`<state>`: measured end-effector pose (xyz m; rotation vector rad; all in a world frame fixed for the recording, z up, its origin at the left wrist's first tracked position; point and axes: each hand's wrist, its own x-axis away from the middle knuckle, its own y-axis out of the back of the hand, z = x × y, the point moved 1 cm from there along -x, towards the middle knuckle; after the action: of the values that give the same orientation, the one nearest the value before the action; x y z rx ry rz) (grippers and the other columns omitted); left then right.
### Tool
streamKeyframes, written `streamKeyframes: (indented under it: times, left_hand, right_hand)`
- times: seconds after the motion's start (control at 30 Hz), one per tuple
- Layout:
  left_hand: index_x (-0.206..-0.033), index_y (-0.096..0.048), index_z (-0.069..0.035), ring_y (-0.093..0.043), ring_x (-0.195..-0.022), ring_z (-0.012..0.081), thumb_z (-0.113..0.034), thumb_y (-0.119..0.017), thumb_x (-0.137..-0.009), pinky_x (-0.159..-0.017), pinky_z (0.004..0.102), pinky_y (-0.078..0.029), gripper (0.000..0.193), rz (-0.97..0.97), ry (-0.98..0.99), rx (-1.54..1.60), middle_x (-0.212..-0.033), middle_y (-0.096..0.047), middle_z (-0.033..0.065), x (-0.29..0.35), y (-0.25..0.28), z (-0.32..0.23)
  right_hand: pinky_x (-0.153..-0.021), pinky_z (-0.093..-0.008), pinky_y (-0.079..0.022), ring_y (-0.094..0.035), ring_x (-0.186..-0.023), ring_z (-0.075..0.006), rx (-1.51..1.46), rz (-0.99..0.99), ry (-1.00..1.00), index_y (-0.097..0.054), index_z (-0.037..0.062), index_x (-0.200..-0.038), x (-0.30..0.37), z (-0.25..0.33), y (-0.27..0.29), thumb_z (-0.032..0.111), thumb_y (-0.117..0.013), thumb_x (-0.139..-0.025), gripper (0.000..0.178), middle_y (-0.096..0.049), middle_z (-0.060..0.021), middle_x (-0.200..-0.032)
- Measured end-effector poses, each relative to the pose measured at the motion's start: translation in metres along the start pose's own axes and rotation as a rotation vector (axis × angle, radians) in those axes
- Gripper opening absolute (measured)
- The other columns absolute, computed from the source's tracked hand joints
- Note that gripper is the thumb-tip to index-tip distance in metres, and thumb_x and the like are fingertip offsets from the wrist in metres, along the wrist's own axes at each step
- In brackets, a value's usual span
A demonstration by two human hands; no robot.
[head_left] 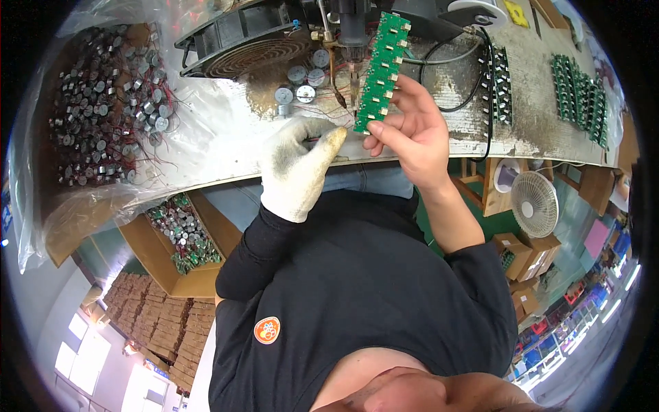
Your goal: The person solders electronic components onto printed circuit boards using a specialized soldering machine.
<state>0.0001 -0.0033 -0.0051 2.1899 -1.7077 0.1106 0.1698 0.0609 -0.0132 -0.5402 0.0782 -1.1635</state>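
My right hand (415,130) is bare and closed on a strip of green circuit boards (382,72), pinching its near end between thumb and fingers. The strip stands tilted, with small white connectors along one edge. Just left of it, the tip of an upright soldering iron (355,86) points down, beside a thin bent metal tube (336,79). My left hand (298,161), in a white work glove with a stained thumb, is closed near the strip's lower end. What its fingers pinch is too small to make out. Small round motors (305,94) with thin wires lie beyond the glove.
A heap of wired motors (103,103) lies on plastic film at left. A black round fan (247,41) stands behind. More board strips (580,99) lie at far right, past a black cable (489,103). Below the bench's left side sits a cardboard box (154,254) of parts.
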Motion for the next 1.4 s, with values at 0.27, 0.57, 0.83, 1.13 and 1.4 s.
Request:
streamKeyframes:
  times: [0.27,0.57,0.83,1.13,1.4]
  left_hand:
    - [-0.086,-0.065,0.003,-0.057,-0.067,0.0091,-0.012,-0.065,-0.082,-0.060,0.0240,-0.045,0.015,0.066,0.160,0.177,-0.075,-0.063,0.0045,-0.002,-0.004,-0.011]
    - [-0.083,-0.064,0.002,-0.057,-0.068,0.0085,-0.009,-0.064,-0.082,-0.061,0.0234,-0.045,0.011,0.052,0.179,0.319,-0.075,-0.063,0.0038,-0.006,-0.006,-0.007]
    - [-0.084,-0.064,0.002,-0.058,-0.068,0.0091,-0.008,-0.063,-0.083,-0.061,0.0232,-0.046,0.010,0.039,0.199,0.401,-0.075,-0.063,0.0043,-0.006,-0.006,-0.013]
    - [-0.084,-0.064,0.003,-0.058,-0.068,0.0099,-0.007,-0.063,-0.083,-0.062,0.0234,-0.046,0.009,0.035,0.187,0.430,-0.076,-0.063,0.0050,-0.004,-0.010,-0.014]
    - [-0.089,-0.060,0.002,-0.058,-0.076,0.0111,-0.005,-0.062,-0.083,-0.068,0.0236,-0.045,0.009,0.067,0.225,0.350,-0.084,-0.063,0.0060,-0.002,-0.008,-0.006]
  right_hand:
    - [-0.053,-0.0254,-0.053,-0.065,-0.070,-0.0188,0.004,-0.033,0.031,-0.032,0.0009,-0.134,-0.001,-0.002,-0.004,-0.013,-0.059,-0.080,0.062,-0.053,-0.0170,-0.115]
    - [-0.053,-0.0245,-0.053,-0.065,-0.069,-0.0172,-0.007,-0.059,0.048,-0.033,0.0006,-0.133,-0.004,0.000,-0.008,-0.013,-0.058,-0.079,0.061,-0.054,-0.0150,-0.112]
    - [-0.053,-0.0243,-0.053,-0.065,-0.069,-0.0170,0.000,-0.043,0.062,-0.034,-0.0001,-0.132,-0.006,0.003,-0.011,-0.013,-0.058,-0.080,0.059,-0.055,-0.0145,-0.111]
    - [-0.054,-0.0249,-0.054,-0.065,-0.069,-0.0173,-0.003,-0.043,0.065,-0.033,0.0006,-0.133,-0.005,0.001,-0.008,-0.012,-0.058,-0.079,0.061,-0.054,-0.0151,-0.112]
    - [-0.053,-0.0247,-0.054,-0.065,-0.069,-0.0172,0.007,-0.060,0.048,-0.032,0.0008,-0.133,-0.001,0.000,-0.006,-0.013,-0.059,-0.079,0.062,-0.054,-0.0157,-0.112]
